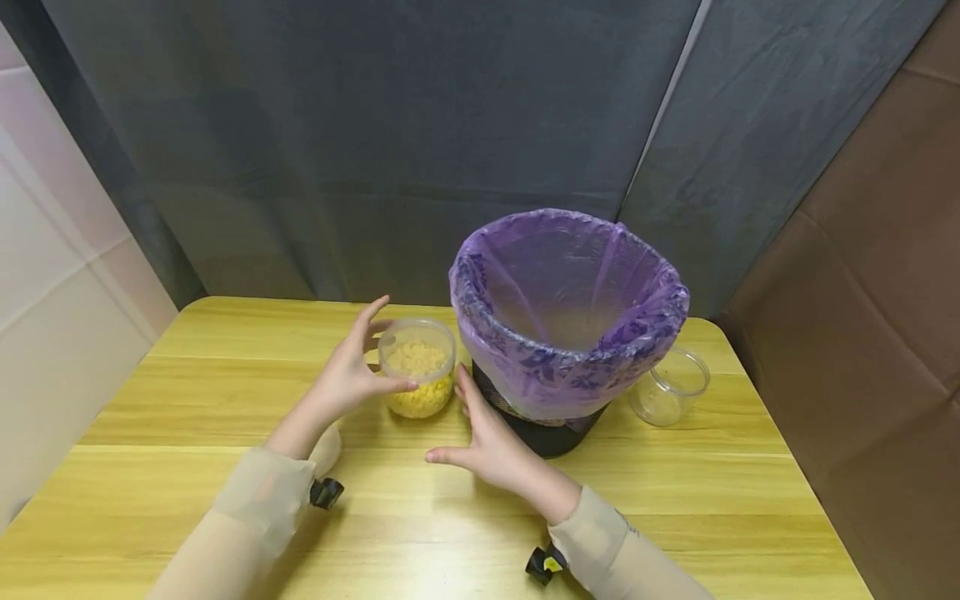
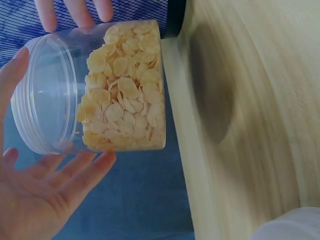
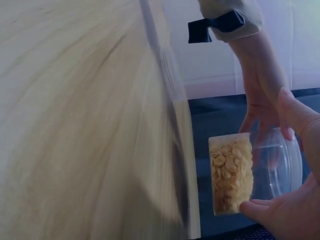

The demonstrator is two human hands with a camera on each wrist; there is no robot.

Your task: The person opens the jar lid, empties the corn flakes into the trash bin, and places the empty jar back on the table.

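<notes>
You're in what looks like a small screened-off booth, judging by what surrounds your wooden table (image 1: 187, 433): a grey curtain (image 1: 375, 125) behind it, a pale sheet (image 1: 67, 250) to its left, a brown sheet (image 1: 862, 317) to its right.

1. Jar (image 1: 418, 367): clear, round, straight-sided, with a broad ringed rim; roughly upright, rim toward the ceiling.
2. Contents: pale yellow flakes (image 2: 125, 95), thin and irregular, loosely heaped in about the lower half; upper part clear. Whether a lid covers the mouth, cannot tell.
3. Position: just above the tabletop (image 1: 390, 533), base apart from the wood, toward the table's 12 o'clock edge.
4. Left hand (image 1: 347, 372) grips it from 9 o'clock; right hand (image 1: 491, 442) at 4 o'clock, fingers along its side.
</notes>
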